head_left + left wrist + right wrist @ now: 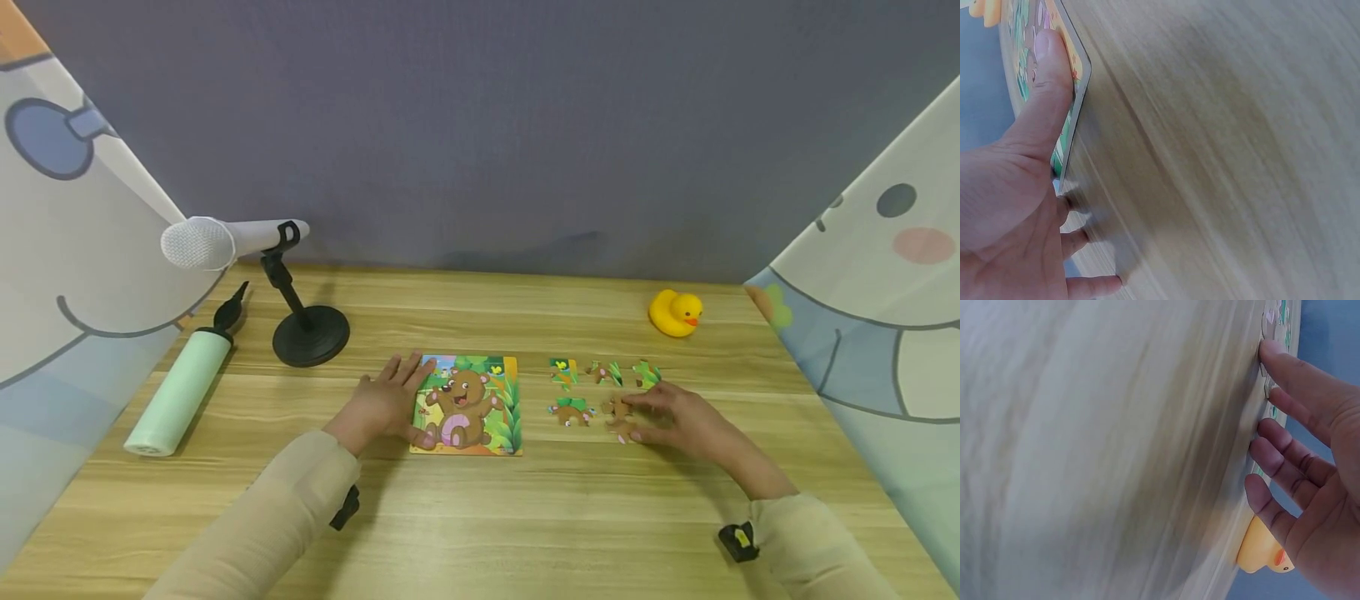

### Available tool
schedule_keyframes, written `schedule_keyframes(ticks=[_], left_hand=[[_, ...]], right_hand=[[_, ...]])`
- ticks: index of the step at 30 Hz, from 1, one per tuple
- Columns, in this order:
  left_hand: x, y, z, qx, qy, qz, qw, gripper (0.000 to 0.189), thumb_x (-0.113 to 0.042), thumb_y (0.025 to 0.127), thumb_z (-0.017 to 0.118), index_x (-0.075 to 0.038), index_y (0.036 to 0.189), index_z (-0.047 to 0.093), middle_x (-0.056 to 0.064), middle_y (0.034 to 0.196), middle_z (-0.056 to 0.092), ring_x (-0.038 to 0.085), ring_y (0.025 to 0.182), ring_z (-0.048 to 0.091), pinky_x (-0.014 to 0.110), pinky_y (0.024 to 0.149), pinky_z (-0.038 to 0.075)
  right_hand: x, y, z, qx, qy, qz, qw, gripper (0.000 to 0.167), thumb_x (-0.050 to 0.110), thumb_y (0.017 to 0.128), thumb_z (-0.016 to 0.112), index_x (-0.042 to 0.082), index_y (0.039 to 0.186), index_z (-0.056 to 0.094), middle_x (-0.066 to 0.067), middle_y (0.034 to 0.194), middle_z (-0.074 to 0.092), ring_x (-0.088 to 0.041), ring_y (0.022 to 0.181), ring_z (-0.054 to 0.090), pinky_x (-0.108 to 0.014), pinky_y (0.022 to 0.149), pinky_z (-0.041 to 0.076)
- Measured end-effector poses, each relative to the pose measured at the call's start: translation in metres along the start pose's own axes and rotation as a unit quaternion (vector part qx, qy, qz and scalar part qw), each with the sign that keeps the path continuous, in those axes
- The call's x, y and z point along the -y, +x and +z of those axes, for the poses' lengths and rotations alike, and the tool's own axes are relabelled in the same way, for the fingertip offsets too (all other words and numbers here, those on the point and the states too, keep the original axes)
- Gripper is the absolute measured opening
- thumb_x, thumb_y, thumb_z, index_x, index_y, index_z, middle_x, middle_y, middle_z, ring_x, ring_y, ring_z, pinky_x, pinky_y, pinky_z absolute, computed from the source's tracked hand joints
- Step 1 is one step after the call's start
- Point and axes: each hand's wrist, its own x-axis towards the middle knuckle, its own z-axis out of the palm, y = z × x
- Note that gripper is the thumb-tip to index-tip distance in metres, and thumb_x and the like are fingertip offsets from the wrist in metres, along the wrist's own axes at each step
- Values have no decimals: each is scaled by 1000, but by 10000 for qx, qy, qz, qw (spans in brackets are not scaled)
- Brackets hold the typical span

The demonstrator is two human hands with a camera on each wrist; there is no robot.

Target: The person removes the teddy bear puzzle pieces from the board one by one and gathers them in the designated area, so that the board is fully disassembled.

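A square bear picture board (495, 433) lies flat in the middle of the table. My left hand (381, 406) rests at its left side, the thumb (1054, 69) pressing on the picture near the lower corner and the other fingers spread along the left edge and the table. To the right, two rows of loose jigsaw pieces (572, 412) lie picture side up. My right hand (686, 418) pinches a brown bear jigsaw piece (618, 415) at the end of the near row, between thumb and index finger. Its other fingers are bent loosely above the table.
A yellow rubber duck (673, 314) sits behind the pieces at the right. At the left stand a white microphone (225, 240) on a black round stand (311, 335) and, lying down, a mint green hand pump (180, 392). A grey partition (480, 142) closes off the table's back.
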Motion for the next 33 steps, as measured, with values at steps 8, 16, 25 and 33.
schedule_keyframes(ticks=[8, 16, 25, 33], left_hand=[[0, 0, -1, -13, -10, 16, 10000, 124, -52, 73, 86, -6, 163, 14, 21, 169, 5, 46, 153, 9, 75, 111, 20], [1, 1, 0, -9, -13, 9, 10000, 124, -53, 73, 85, -6, 163, 14, 21, 169, 5, 46, 153, 8, 75, 111, 21], [2, 1, 2, -16, 43, 15, 10000, 124, -54, 74, 85, -6, 163, 14, 20, 169, 6, 46, 153, 11, 74, 111, 23], [1, -1, 0, -16, 53, 21, 10000, 123, -54, 75, 85, -6, 163, 14, 21, 169, 6, 46, 152, 11, 74, 111, 23]], right_hand=[[1, 0, 2, -136, 65, 48, 9999, 49, 28, 82, 87, 4, 121, 72, -8, 110, 65, -25, 96, 63, -51, 85, 53], [-1, -1, 3, -213, 160, 156, 9995, 44, 27, 82, 86, 6, 118, 72, -8, 111, 66, -25, 97, 62, -51, 86, 53], [0, -1, 2, -128, 384, 366, 9985, 47, 32, 83, 86, 7, 121, 72, -2, 110, 67, -18, 96, 61, -43, 84, 53], [17, 9, 5, -286, 1868, 460, 9809, 35, 20, 91, 79, 8, 122, 71, -2, 100, 66, -13, 89, 59, -26, 75, 53]])
